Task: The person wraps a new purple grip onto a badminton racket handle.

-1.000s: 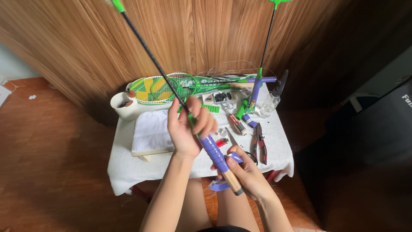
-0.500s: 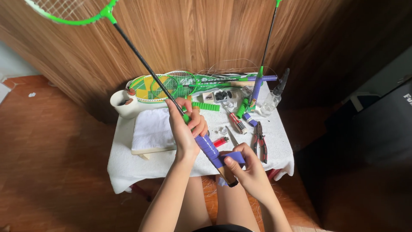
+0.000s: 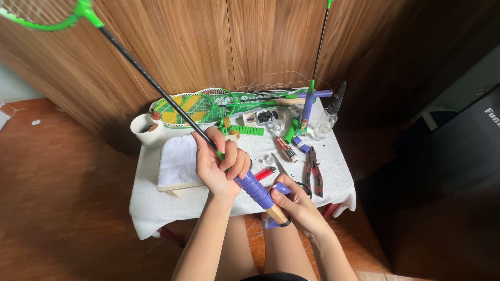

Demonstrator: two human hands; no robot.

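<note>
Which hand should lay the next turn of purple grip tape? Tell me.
Probably the right hand: it holds the loose purple tape beside the bare wooden handle end. The left hand is gripping the racket higher up.

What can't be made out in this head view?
- Racket head: cut off by the top-left edge.
- Handle under the left hand: hidden by the fingers.
- Purple tape end at the right hand: partly covered by the fingers.
- Small parts in the black tray: too small to tell.
- Table legs: hidden by the white cloth.
</note>
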